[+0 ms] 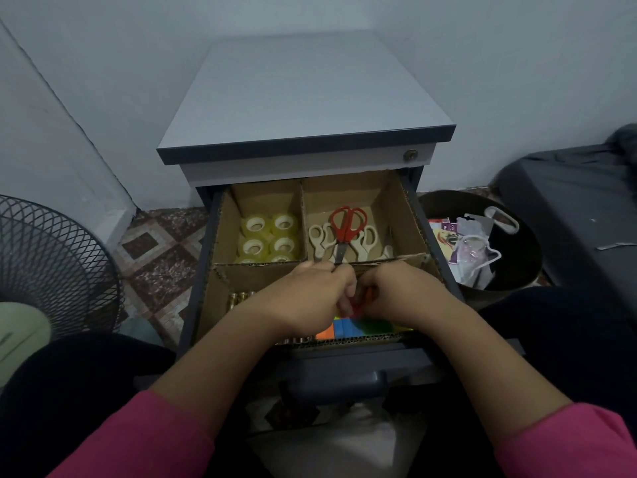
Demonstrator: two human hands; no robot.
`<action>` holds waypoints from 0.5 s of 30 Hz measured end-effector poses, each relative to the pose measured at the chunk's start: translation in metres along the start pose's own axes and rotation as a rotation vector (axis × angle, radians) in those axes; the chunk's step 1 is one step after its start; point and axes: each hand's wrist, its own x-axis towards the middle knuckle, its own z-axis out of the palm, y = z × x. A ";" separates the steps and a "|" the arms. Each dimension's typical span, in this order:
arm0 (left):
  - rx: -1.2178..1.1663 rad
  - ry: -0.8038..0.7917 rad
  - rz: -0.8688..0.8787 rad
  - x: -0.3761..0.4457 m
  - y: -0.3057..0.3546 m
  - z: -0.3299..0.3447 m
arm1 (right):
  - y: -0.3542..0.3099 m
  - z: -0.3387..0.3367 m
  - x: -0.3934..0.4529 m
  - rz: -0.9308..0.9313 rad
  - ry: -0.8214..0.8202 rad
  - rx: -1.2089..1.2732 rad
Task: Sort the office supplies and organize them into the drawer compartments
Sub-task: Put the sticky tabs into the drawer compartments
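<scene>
Corrugated cardboard dividers point(379, 261) split the open drawer point(444, 267) of a grey pedestal cabinet point(303, 98) into compartments. Both hands work together over the near compartment. The left hand point(310, 294) has its fingers curled inward, and the right hand point(400, 294) mirrors it, fingertips of the two hands meeting. Between them a small red item point(356, 307) is partly visible; what it is, and which hand actually grips it, cannot be told.

Directly below the hands lies a row of coloured blocks point(355, 327), orange, blue and green, against the front wall of the drawer. Left of the left hand, metallic cylinders, probably batteries point(241, 298), sit in the near-left compartment.

Beyond the left hand, the far-left compartment holds rolls of clear tape point(269, 236) laid in pairs. Beyond the right hand, the far-right compartment holds several cream-handled scissors point(319, 238) with red-handled scissors point(346, 225) lying on top, blade tips pointing toward the hands and reaching the divider just above the left knuckles.

Right of the right hand, outside the drawer, a dark round bin point(517, 270) contains plastic packaging point(472, 246). Left of the left hand, well apart, stands a black fan grille point(51, 263). Pink sleeves point(565, 443) cover both forearms.
</scene>
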 end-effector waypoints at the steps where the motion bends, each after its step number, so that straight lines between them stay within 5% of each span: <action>1: 0.007 -0.006 0.013 0.000 -0.001 0.001 | 0.000 0.001 0.000 -0.004 -0.016 -0.001; 15: 0.021 -0.005 0.054 -0.003 0.004 0.001 | -0.003 0.003 -0.001 -0.005 -0.028 -0.019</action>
